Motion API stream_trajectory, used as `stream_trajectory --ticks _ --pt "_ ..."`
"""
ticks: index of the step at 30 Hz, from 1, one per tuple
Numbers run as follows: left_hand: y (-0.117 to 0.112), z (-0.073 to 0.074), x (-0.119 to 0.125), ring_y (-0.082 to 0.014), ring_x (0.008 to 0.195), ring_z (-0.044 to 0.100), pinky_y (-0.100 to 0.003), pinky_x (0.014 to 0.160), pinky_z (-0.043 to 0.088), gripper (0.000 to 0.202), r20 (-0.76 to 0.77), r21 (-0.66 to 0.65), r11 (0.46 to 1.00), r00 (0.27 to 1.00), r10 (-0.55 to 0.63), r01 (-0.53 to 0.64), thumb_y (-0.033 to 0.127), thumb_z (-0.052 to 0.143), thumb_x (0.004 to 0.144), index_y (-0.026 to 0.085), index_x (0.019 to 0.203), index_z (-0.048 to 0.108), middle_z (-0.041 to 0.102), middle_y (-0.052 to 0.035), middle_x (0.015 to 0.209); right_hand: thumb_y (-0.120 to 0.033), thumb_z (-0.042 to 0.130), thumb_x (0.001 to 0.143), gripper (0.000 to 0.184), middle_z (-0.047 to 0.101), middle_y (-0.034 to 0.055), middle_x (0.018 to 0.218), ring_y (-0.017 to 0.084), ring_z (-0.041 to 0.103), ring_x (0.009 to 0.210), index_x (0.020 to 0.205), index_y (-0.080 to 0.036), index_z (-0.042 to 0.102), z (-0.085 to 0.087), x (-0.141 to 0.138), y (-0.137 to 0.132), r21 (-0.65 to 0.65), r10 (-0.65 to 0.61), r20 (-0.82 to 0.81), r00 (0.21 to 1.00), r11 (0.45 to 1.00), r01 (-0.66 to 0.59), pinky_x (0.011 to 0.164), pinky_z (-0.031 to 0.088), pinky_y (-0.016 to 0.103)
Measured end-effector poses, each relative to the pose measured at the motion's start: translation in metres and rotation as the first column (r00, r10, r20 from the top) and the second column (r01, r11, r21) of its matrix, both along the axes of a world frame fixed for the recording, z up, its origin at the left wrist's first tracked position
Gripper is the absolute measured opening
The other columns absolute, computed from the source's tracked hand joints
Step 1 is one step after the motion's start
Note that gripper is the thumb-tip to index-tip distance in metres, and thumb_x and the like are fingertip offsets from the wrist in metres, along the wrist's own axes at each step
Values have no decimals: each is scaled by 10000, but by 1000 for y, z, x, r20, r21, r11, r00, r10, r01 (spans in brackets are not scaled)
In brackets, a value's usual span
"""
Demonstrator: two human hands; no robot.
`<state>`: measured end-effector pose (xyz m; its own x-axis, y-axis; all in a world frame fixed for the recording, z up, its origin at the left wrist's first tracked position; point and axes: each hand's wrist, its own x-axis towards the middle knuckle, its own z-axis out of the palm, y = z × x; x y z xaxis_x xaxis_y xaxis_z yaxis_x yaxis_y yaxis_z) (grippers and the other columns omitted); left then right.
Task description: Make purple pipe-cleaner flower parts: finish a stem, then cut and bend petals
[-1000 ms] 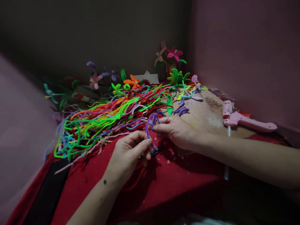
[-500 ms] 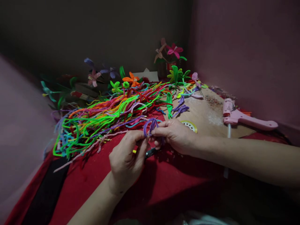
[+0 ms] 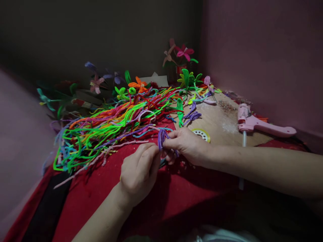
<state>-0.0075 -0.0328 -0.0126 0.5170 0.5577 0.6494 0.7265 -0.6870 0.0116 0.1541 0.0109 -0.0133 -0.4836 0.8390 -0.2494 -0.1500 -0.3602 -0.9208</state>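
A purple pipe cleaner (image 3: 161,137), bent into loops, is pinched between my two hands above the red cloth. My right hand (image 3: 188,146) grips it from the right, thumb and fingers pressed together. From the left, the closed fingers of my left hand (image 3: 141,169) meet it at its lower edge. Under the fingers a dark tool (image 3: 163,163) shows in part; its kind is hidden. Beyond my hands lie a finished bundle of purple loops (image 3: 193,116) and a green pipe-cleaner leaf (image 3: 180,112).
A heap of coloured pipe cleaners (image 3: 113,124) spreads to the left. A pink glue gun (image 3: 264,126) lies at right by a brown board (image 3: 222,124). A yellow-rimmed roll (image 3: 202,134) sits behind my right hand. Pipe-cleaner flowers (image 3: 138,85) stand at the back.
The purple loops have drawn closer together. My left hand has turned and its fingers have closed in near them; less of the dark tool shows. The whole view has shifted slightly.
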Motion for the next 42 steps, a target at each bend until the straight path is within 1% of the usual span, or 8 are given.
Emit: stream_trajectory --ticks 9,15,24,30,35,38,40,42 --pt "2 -7 -5 -153 859 628 -218 744 469 302 -146 -42 995 984 -100 95 55 547 789 142 1077 510 669 -109 954 -64 508 643 167 544 -5 409 95 499 362 498 -134 553 -2 -2 0 -26 10 50 999 1000 -9 379 429 198" --pt "2 -7 2 -143 772 636 -210 652 465 219 -71 -115 991 994 -80 72 65 520 802 175 990 545 680 -74 903 -72 554 623 103 554 -22 462 71 496 399 541 -135 560 -8 -3 2 59 -48 -51 998 997 51 412 416 182" --pt "0 -5 3 -132 781 627 -207 652 456 218 0 -143 989 999 -49 48 53 511 804 187 973 541 673 -56 901 -61 593 590 97 541 -52 530 64 496 466 608 -148 556 -7 -3 3 171 -156 -119 981 970 175 467 427 188" --pt "0 -1 6 -117 725 604 -214 664 451 165 178 -322 945 984 -5 63 54 507 804 180 889 572 644 -25 794 -88 563 633 54 554 -23 522 78 500 464 620 -138 579 -6 -2 2 155 -60 -103 993 985 75 484 427 207" --pt "1 3 7 -108 666 587 -209 643 441 122 276 -365 931 956 98 10 91 531 798 188 840 592 646 1 745 -140 601 657 37 577 -23 570 76 507 467 694 -144 600 -6 -1 2 106 51 -174 983 994 -32 492 429 207" --pt "2 5 7 -108 661 580 -211 634 440 83 334 -469 882 934 129 46 138 551 805 190 821 613 642 2 743 -182 630 682 55 557 -39 558 65 492 455 717 -151 601 -9 -2 4 77 53 -225 973 996 -36 477 421 191" --pt "3 8 8 -103 616 564 -210 595 439 66 399 -584 807 898 184 94 197 566 812 190 777 622 623 9 702 -179 629 693 44 546 -45 551 58 484 458 711 -155 597 -11 -2 5 82 43 -234 971 996 -25 480 418 183" --pt "3 12 10 -96 541 535 -207 530 429 122 461 -694 705 841 283 144 253 569 818 188 724 611 593 21 624 -175 622 704 33 545 -42 552 58 487 466 709 -155 596 -11 -2 5 96 48 -221 974 995 -28 483 414 181"
